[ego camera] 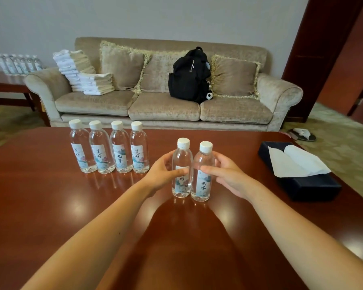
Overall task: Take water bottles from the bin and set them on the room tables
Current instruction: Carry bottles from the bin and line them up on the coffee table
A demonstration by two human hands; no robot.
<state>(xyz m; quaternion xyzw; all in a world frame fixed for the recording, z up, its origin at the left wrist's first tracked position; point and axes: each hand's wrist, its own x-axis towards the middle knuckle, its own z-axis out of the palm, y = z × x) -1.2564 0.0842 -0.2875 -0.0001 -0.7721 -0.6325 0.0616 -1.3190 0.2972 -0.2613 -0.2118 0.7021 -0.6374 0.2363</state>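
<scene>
Two clear water bottles with white caps stand upright side by side on the brown wooden table [50, 206]. My left hand [162, 174] wraps the left bottle [181, 158]. My right hand [226, 174] wraps the right bottle [203, 162]. Both bottle bases touch the tabletop. Further back and to the left, a row of several like bottles [110, 149] stands upright on the same table. No bin is in view.
A dark tissue box [314, 185] lies at the table's right. Behind the table is a beige sofa [164, 105] with folded towels [84, 74] and a black backpack [189, 76]. Several more bottles [19, 63] stand on a side table at far left.
</scene>
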